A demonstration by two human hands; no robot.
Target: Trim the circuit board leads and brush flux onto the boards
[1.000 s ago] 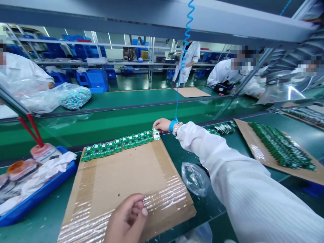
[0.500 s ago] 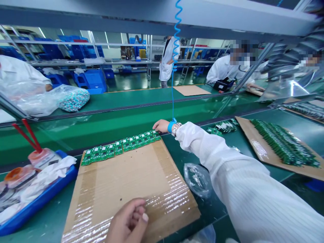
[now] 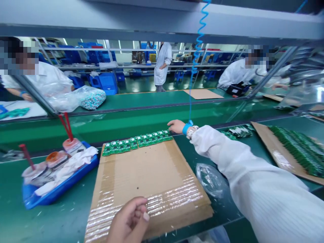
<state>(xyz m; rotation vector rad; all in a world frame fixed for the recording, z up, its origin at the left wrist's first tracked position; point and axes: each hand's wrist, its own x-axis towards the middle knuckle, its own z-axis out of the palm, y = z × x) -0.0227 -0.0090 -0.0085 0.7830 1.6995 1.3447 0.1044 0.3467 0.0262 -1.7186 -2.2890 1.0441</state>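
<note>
A row of small green circuit boards (image 3: 136, 140) lies along the far edge of a taped cardboard sheet (image 3: 146, 175) on the green bench. My right hand (image 3: 176, 126) reaches out to the right end of that row, fingers stretched flat and touching the last board. A blue wrist strap (image 3: 186, 128) on that wrist runs up into a coiled blue cord (image 3: 196, 60). My left hand (image 3: 129, 219) rests at the near edge of the cardboard with its fingers curled in and nothing visible in them.
At the left, a blue tray (image 3: 58, 190) holds white cloths and pots with red sticks. A crumpled plastic bag (image 3: 211, 179) lies right of the cardboard. Another cardboard sheet (image 3: 278, 158) covered with boards sits at the right, loose boards (image 3: 239, 131) behind it. People in white coats work opposite.
My right hand set the board it held upright down at the right end of the row and now lies flat on it. The view has shifted left. My left hand stays put.
</note>
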